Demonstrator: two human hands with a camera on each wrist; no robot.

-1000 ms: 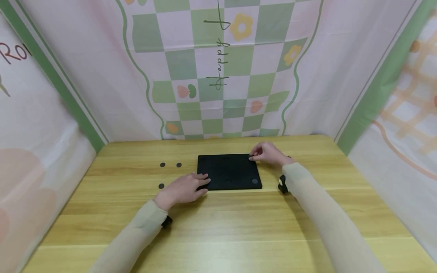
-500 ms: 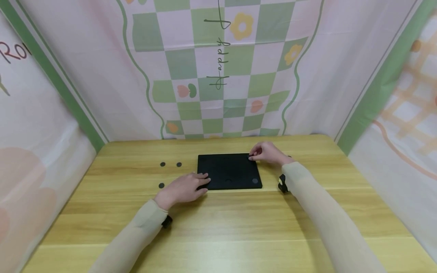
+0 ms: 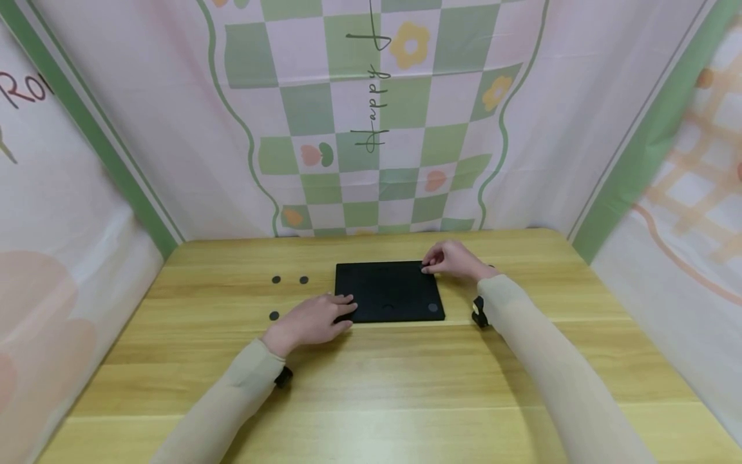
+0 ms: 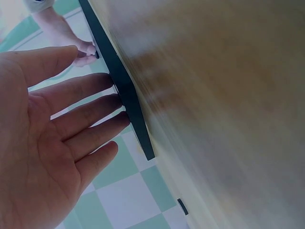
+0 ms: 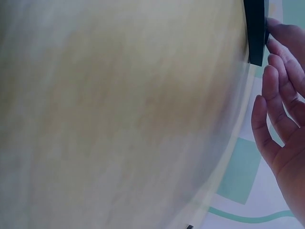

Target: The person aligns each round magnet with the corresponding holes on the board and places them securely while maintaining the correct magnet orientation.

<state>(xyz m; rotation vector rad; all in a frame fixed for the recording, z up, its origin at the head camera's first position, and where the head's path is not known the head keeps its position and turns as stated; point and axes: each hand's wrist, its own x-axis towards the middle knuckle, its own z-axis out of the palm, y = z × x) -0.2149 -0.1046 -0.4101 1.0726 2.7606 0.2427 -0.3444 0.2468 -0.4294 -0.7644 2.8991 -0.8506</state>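
A flat black rectangular panel [image 3: 388,290] lies on the wooden table. My left hand [image 3: 313,319] rests its straight fingertips on the panel's near left corner; the left wrist view shows these fingers against the panel's edge [image 4: 128,95]. At the far right corner, my right hand [image 3: 455,260] pinches a small dark round pad [image 4: 97,54] between thumb and fingers, mostly hidden by them in the head view. Whether this pad touches the panel I cannot tell. A dark grey round pad [image 3: 433,308] sits on the panel's near right corner.
Left of the panel lie three loose round pads: a far left pad [image 3: 275,280], one beside it [image 3: 304,280] and a nearer one [image 3: 274,316]. Another dark piece [image 3: 491,266] shows partly behind my right wrist. A patterned curtain [image 3: 371,129] rises behind the table [image 3: 394,386].
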